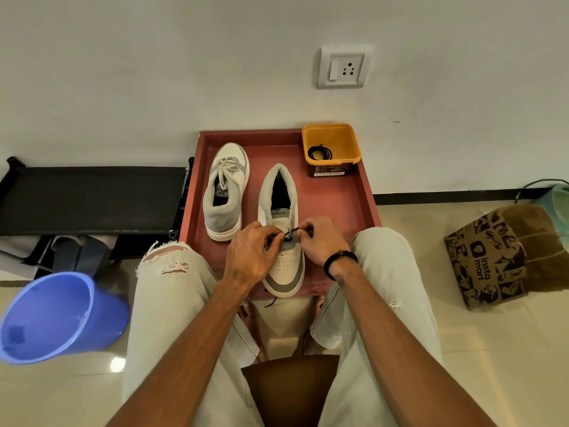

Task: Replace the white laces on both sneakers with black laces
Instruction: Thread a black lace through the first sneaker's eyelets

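Two white and grey sneakers stand on a red low table (345, 204). The left sneaker (226, 192) points away from me and is tied with white laces. The near sneaker (281, 229) points toward me, with no white lace showing. A black lace (292, 233) runs through its lowest eyelets. My left hand (254, 251) pinches one end of that lace, and my right hand (320, 238) pinches the other end. One lace tip hangs below the table edge. Another coiled black lace (320, 153) lies in a yellow tub (331, 149) at the table's far right corner.
A blue bucket (58, 315) lies tilted on the floor at left. A black rack (92, 198) stands beside the table on the left. A brown printed paper bag (505, 257) sits on the floor at right. The wall and a socket (343, 67) are behind.
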